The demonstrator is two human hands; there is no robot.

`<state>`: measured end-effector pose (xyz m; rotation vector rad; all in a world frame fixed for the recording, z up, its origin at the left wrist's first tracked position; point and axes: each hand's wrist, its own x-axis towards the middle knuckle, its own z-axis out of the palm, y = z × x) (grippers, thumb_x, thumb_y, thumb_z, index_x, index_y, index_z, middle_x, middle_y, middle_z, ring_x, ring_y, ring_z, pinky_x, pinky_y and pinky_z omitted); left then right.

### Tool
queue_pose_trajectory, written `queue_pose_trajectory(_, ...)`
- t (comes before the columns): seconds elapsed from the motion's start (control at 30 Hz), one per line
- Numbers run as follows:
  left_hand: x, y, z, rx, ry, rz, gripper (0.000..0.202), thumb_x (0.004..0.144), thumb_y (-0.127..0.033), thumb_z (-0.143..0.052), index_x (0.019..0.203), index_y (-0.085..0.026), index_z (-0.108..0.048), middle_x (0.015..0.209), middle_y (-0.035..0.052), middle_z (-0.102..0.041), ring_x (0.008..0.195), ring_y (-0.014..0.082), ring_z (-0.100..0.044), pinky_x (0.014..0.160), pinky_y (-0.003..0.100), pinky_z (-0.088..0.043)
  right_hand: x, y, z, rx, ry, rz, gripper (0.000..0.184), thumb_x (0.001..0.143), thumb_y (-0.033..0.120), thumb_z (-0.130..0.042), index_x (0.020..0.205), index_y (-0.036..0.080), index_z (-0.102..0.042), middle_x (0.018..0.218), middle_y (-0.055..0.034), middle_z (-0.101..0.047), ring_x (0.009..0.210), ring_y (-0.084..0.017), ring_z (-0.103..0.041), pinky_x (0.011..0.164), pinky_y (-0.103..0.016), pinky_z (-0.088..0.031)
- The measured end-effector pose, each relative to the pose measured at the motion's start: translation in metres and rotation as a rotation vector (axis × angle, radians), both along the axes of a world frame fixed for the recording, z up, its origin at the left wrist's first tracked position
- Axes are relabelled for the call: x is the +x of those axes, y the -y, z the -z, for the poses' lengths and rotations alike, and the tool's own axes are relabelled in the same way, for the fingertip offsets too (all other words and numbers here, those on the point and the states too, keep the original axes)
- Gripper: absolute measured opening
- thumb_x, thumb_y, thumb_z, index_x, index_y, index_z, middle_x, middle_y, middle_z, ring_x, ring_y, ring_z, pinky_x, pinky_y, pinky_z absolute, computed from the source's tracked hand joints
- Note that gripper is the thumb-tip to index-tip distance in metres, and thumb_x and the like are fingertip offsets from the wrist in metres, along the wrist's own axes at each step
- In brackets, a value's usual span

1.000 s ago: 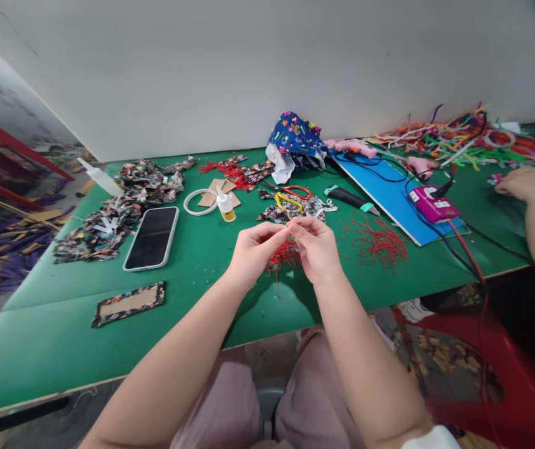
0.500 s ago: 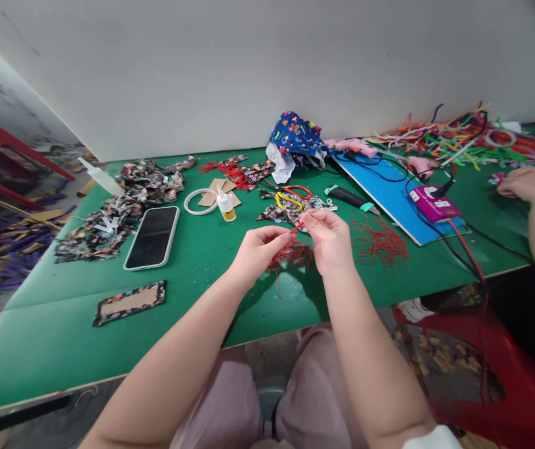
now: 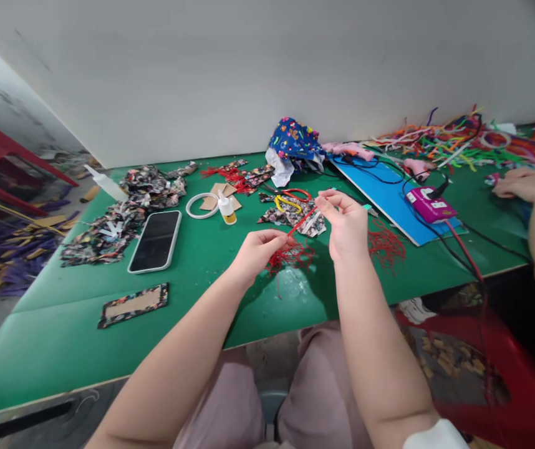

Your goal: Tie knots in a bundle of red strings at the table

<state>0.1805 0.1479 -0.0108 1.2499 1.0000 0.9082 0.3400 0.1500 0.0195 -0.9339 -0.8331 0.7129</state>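
A thin bundle of red string (image 3: pixel 301 223) is stretched slantwise between my two hands. My left hand (image 3: pixel 262 251) is closed on its lower end, thumb pressed against the fingers. At the upper end my right hand (image 3: pixel 343 219) pinches the string between thumb and fingertips. Beneath my left hand lies a loose tangle of red string (image 3: pixel 295 257) on the green tabletop. Just past the hands are scissors with yellow and red handles (image 3: pixel 289 203), resting on scraps of dark floral cloth (image 3: pixel 274 215). Another pile of red string (image 3: pixel 386 244) lies beyond my right hand.
Left of me are a phone (image 3: pixel 155 242), a cloth-edged cardboard strip (image 3: pixel 133 305) and crumpled floral cloth (image 3: pixel 103 242). A small glue bottle (image 3: pixel 227 209) stands by a white ring (image 3: pixel 202 205). On the right are a blue board (image 3: pixel 380 193), a purple power adapter (image 3: pixel 431 204) with cables, and another person's hand (image 3: pixel 524 182).
My right hand has moved up and to the right, away from my left hand. More of the red string now shows between them, drawn straight. My left hand stays nearly in place.
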Motion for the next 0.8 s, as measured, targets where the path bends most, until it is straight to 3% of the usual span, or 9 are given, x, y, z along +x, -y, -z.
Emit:
queue_pose_trajectory(0.43,-0.002,-0.004,0.003,-0.013,-0.079,-0.017,0.027,0.066,-0.039,-0.068,0.078,-0.015,-0.071,0.078,0.005,-0.072,0.069,0.0155,-0.062,0.071,0.028,-0.047,0.014,-0.01,-0.02,0.079,0.067,0.069,0.02,0.055,0.028,-0.081,0.054,0.019,-0.062,0.081,-0.0013,-0.064,0.089,-0.018,-0.06,0.092,-0.041,-0.043)
queue_pose_trajectory(0.6,-0.002,-0.007,0.008,0.012,-0.115,0.014,0.02,0.065,-0.032,-0.066,0.073,-0.015,-0.069,0.073,0.004,-0.07,0.068,0.0167,-0.063,0.071,0.03,-0.047,0.013,-0.007,-0.024,0.059,0.105,0.056,0.021,0.057,0.029,-0.08,0.055,0.02,-0.061,0.083,-0.0015,-0.064,0.093,-0.02,-0.06,0.096,-0.044,-0.04)
queue_pose_trajectory(0.7,-0.002,-0.007,0.006,0.071,-0.111,0.012,0.017,0.065,-0.023,-0.063,0.079,-0.014,-0.069,0.079,0.0047,-0.071,0.076,0.0184,-0.064,0.077,0.032,-0.048,0.011,-0.004,-0.025,0.067,0.143,0.025,0.021,0.059,0.029,-0.079,0.055,0.02,-0.061,0.085,-0.0017,-0.065,0.094,-0.019,-0.06,0.096,-0.043,-0.041)
queue_pose_trajectory(0.8,-0.001,-0.005,-0.005,0.162,-0.06,-0.006,0.027,0.07,-0.02,-0.06,0.094,-0.014,-0.068,0.101,0.0071,-0.07,0.098,0.0202,-0.062,0.091,0.033,-0.044,0.009,0.001,-0.024,0.034,0.193,-0.063,0.023,0.06,0.03,-0.079,0.054,0.02,-0.06,0.091,-0.0027,-0.065,0.098,-0.02,-0.059,0.097,-0.042,-0.041)
